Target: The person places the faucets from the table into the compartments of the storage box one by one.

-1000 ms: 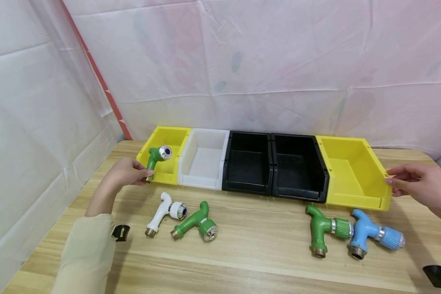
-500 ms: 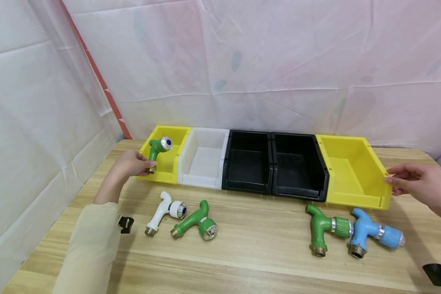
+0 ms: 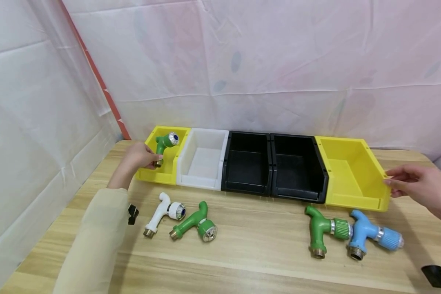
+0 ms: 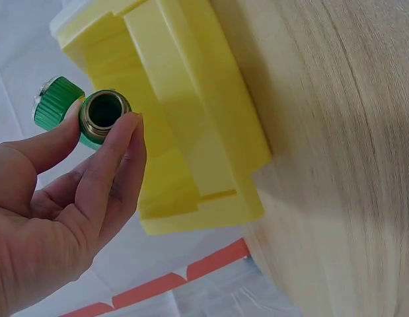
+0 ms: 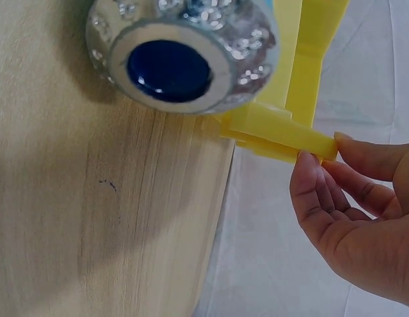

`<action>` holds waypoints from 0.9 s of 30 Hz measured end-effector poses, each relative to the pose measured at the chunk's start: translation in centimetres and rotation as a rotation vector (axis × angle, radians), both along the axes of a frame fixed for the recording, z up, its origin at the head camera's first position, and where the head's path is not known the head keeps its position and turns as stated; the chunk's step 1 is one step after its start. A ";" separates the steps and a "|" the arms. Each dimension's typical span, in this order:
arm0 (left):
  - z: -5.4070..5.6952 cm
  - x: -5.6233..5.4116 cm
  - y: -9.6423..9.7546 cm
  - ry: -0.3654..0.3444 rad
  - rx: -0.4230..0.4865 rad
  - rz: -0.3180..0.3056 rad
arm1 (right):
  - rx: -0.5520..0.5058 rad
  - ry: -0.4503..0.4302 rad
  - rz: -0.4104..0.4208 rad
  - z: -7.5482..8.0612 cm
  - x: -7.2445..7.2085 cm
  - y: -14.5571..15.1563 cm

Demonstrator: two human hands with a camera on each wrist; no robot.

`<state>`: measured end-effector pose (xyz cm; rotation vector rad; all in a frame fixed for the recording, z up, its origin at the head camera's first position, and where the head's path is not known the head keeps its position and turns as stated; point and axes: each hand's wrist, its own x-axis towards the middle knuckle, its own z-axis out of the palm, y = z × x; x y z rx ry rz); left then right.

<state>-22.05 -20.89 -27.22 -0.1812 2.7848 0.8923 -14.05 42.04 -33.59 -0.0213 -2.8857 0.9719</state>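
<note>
My left hand (image 3: 141,156) pinches a green faucet (image 3: 164,143) by its threaded brass end, over the leftmost yellow bin (image 3: 158,176). In the left wrist view the brass opening of that faucet (image 4: 104,111) faces the camera, between thumb and fingertips. At the far right, my right hand (image 3: 419,183) pinches the side edge of the other yellow bin (image 3: 380,179); the right wrist view shows thumb and fingers (image 5: 310,175) on its rim. Below the left bins lie a white faucet (image 3: 163,214) and a green faucet (image 3: 195,222). Another green faucet (image 3: 319,230) and a blue faucet (image 3: 371,234) lie at right.
Between the yellow bins stand a white bin (image 3: 203,159) and two black bins (image 3: 247,163), side by side in one row on the wooden table (image 3: 250,253). A pale cloth (image 3: 264,61) hangs behind the row, and another cloth (image 3: 29,122) covers the left side.
My left hand has moved right and farther back, carrying the green faucet from the yellow bin's front corner to over its inside. The right hand stays on its bin.
</note>
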 end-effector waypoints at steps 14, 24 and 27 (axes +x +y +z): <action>-1.9 -0.6 0.6 0.036 0.006 0.094 | -0.001 -0.003 0.007 2.3 1.0 -2.4; -2.9 -0.7 0.5 0.079 -0.029 0.119 | 0.006 -0.017 0.005 2.7 1.2 -2.8; -3.1 -0.6 0.5 0.101 -0.021 0.122 | 0.013 -0.025 0.000 2.6 1.2 -2.8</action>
